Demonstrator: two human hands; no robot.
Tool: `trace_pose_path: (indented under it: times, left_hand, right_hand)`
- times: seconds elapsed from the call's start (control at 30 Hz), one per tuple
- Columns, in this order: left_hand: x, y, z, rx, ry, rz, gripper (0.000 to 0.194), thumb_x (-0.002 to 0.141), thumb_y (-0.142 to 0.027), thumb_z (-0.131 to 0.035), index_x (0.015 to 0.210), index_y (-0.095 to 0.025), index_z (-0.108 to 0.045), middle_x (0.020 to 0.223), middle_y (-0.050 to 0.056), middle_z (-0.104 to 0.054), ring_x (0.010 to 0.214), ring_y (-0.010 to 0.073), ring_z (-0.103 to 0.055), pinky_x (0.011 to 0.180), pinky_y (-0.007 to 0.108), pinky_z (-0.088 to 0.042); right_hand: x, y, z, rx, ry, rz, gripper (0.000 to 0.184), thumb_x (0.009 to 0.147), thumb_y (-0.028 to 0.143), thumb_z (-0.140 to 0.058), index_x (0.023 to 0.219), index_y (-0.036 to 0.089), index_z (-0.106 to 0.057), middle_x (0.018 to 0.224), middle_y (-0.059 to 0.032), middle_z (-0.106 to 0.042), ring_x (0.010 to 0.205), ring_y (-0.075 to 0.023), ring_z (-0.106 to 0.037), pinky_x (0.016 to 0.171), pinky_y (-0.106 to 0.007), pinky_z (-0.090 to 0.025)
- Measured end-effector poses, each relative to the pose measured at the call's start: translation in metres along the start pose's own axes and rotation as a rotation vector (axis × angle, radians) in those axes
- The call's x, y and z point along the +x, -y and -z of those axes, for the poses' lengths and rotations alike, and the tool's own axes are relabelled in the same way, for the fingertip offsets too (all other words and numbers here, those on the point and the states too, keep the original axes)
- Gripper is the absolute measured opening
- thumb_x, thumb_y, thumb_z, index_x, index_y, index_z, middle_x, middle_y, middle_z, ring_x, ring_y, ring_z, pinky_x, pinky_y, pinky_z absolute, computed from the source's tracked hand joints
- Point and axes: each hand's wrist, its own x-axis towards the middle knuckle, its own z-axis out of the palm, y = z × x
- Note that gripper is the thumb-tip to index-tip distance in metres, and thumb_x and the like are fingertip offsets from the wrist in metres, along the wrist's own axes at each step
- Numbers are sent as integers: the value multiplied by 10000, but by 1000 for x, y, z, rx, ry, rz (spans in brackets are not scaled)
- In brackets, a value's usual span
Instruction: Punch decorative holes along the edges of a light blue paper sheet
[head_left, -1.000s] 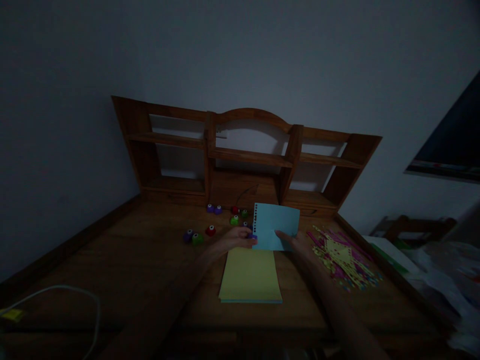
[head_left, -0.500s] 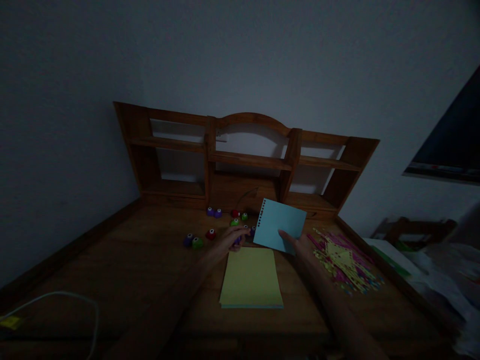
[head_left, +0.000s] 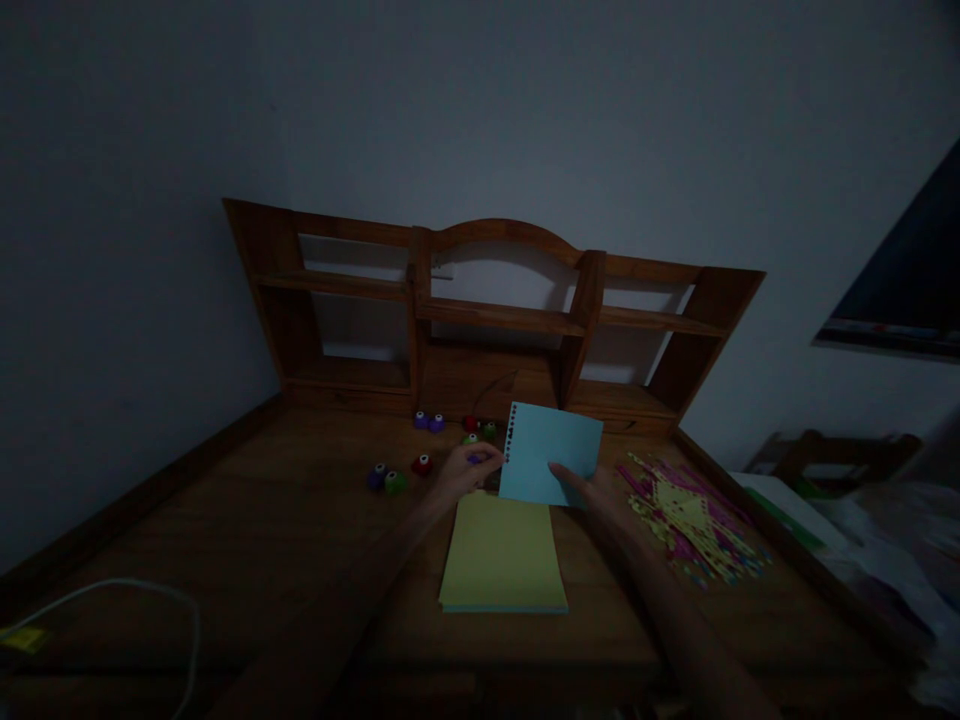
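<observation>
My right hand [head_left: 585,487] grips a light blue sheet of paper [head_left: 551,445] by its lower right part, thumb on top. A row of punched holes runs down the sheet's left edge, and the sheet is held up off the desk. Close to those holes is my left hand [head_left: 466,472], its thumb and fingertips pinched together. A bit of purple shows between its fingers; I cannot make out what it is. Just below both hands lies a stack of paper [head_left: 502,555], yellow on top with blue beneath.
Small round toys with eyes, such as a red one [head_left: 422,464] and a green one [head_left: 395,482], lie left of and behind my left hand. Yellow and pink strips [head_left: 686,515] are heaped at right. A wooden shelf [head_left: 499,318] backs the desk; a white cable [head_left: 142,583] curves at left.
The blue sheet has moved slightly left and turned more upright, its holed edge now beside my left fingertips. My left hand has turned and its pinch has risen a little.
</observation>
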Motion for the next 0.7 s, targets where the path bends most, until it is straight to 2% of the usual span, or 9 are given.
trace_pose_path:
  times: [0.1, 0.27, 0.5, 0.57, 0.7]
  left_hand:
    - [-1, -2, -2, 81, -36, -23, 331, 716, -477, -669, 846, -174, -643, 554, -29, -479, 433, 73, -372, 401, 202, -219]
    - [-2, -3, -4, 149, -55, -68, 313, 740, -461, -640, 846, -167, -637, 621, -18, -521, 474, 84, -412, 412, 194, -268]
    - [-1, -3, -2, 282, -90, -270, 192, 774, -350, -603, 784, -168, -666, 764, 32, -638, 679, 141, -536, 594, 229, -391]
    - [-2, -2, -3, 325, -111, -311, 164, 777, -318, -595, 779, -170, -664, 730, 18, -628, 665, 133, -528, 598, 224, -378]
    - [-1, 3, -4, 439, -201, -309, 131, 758, -298, -607, 772, -179, -662, 606, -24, -549, 575, 117, -476, 537, 212, -325]
  right_hand:
    - [-2, 1, -2, 15, 12, 13, 556, 659, 455, -750, 1098, 143, -616, 1084, -115, -676, 925, -290, -659, 765, -382, -558]
    - [1, -3, -1, -10, -5, 15, 542, 649, 450, -762, 1066, 132, -628, 1037, -120, -691, 882, -286, -667, 731, -375, -563]
    - [-2, 1, -3, -26, 11, 62, 536, 672, 435, -746, 1107, 148, -618, 1056, -118, -684, 881, -286, -666, 730, -386, -561]
    - [-5, 4, -4, -50, -4, 72, 535, 667, 438, -748, 1098, 147, -621, 1041, -120, -689, 884, -287, -664, 733, -380, -559]
    - [-6, 4, -6, -98, -12, 51, 516, 673, 465, -737, 1059, 138, -634, 1008, -122, -697, 867, -283, -668, 717, -362, -558]
